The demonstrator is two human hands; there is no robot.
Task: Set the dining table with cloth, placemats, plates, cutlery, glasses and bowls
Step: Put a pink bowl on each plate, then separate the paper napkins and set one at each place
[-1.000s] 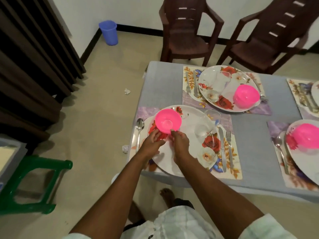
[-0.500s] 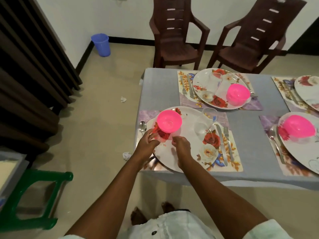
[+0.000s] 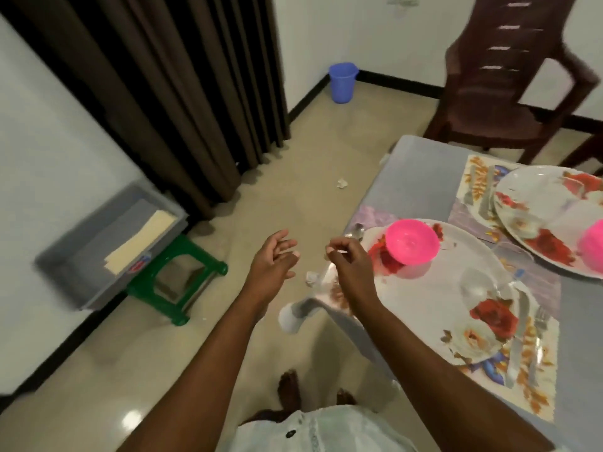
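Both hands hang in mid-air at the centre of the frame, off the left edge of the bench (image 3: pixel 421 177) with its grey cloth. The left hand (image 3: pixel 272 261) is loose, fingers relaxed and spread, holding nothing. The right hand (image 3: pixel 350 261) has its fingers curled lightly inward; whether anything sits between the fingertips is too blurred to tell. Just right of that hand, the round pink plastic bowl (image 3: pixel 411 241) sits on the large white flower-printed plate (image 3: pixel 434 298), towards its upper left; nothing shows inside it. A clear drinking glass (image 3: pixel 479 285) lies on the same plate, lower right of the bowl. The plate rests on a floral placemat (image 3: pixel 538 380), with a knife (image 3: pixel 518 334) and fork along its right side and a metal spoon (image 3: pixel 354 231) at its upper left. At the right edge, a second flowered plate (image 3: pixel 538 203) carries another pink bowl (image 3: pixel 592 244), cut off by the frame. On the floor at left, a grey plastic crate (image 3: pixel 81 256) on a green stool (image 3: pixel 182 275) holds something flat and cream-coloured.
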